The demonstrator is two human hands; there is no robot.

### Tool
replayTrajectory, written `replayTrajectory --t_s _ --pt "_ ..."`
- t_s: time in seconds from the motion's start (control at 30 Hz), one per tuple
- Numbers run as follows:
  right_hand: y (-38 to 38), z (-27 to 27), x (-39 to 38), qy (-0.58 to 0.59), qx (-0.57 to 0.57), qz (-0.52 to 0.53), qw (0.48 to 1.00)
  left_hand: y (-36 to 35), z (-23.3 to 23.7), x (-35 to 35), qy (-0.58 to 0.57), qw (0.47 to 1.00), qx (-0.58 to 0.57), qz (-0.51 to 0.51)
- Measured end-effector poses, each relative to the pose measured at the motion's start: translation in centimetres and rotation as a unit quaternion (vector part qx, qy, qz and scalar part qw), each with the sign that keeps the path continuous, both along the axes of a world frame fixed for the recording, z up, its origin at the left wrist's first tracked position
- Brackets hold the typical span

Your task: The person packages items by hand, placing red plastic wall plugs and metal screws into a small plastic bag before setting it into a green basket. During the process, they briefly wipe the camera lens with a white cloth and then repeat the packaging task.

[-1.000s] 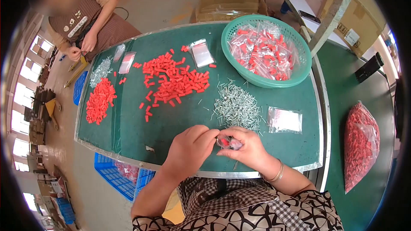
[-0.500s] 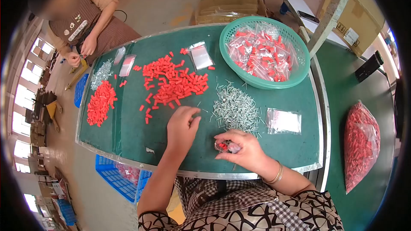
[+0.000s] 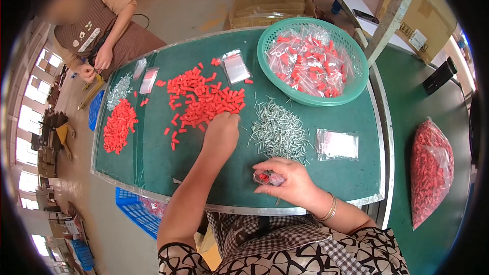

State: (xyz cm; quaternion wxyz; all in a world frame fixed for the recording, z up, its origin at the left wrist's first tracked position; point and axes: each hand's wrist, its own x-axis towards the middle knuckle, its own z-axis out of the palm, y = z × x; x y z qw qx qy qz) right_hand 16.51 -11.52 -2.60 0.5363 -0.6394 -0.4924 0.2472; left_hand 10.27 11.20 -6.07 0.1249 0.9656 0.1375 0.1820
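My left hand (image 3: 222,135) is at the near edge of a heap of red plastic wall plugs (image 3: 196,94), back upward. Its fingertips point down into the plugs and are hidden. My right hand (image 3: 290,181) is curled around a small clear plastic bag (image 3: 275,179), held just above the table near its front edge. Red plugs (image 3: 263,177) show through the bag's mouth, which faces left. Beyond that hand lies a pile of silver screws (image 3: 279,128). To the right of the screws is a stack of flat clear bags (image 3: 337,144).
A green basket (image 3: 263,53) of filled bags stands at the back right of the green table (image 3: 163,165). More plugs (image 3: 119,126), screws (image 3: 119,91) and flat bags (image 3: 236,66) lie about. A co-worker (image 3: 97,30) stands at the far left. A large plug sack (image 3: 431,173) lies right.
My left hand has moved away from beside the screws, forward to the edge of the red plugs, and a few plugs there have shifted. My right hand stays nearly still with the bag.
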Motion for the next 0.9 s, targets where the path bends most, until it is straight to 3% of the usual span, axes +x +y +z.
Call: replayTrajectory --t_s 0.13,0.23,0.43,0.53,0.73,0.9 --pt "-0.1 0.0 0.0 0.000 0.000 -0.004 1.000 -0.9 1.4 -0.2 -0.024 0.997 -0.054 -0.044" --pt "0.0 -0.1 -0.1 -0.008 0.003 0.006 1.000 -1.1 0.6 -0.2 -0.016 0.996 0.006 -0.082" --pt "0.0 0.0 -0.1 -0.007 0.000 0.009 1.000 -1.6 1.1 0.7 0.054 0.994 0.085 -0.038" --pt "-0.1 0.1 -0.1 -0.011 -0.002 0.010 1.000 -1.3 0.9 0.8 0.058 0.995 0.071 -0.048" --pt "-0.2 0.0 -0.4 -0.028 0.018 0.004 0.999 -3.4 2.3 -1.4 0.053 0.972 -0.214 0.082" --pt "-0.2 0.3 -0.6 -0.027 0.010 0.015 0.999 -4.9 0.8 -1.6 0.049 0.991 -0.103 0.071"
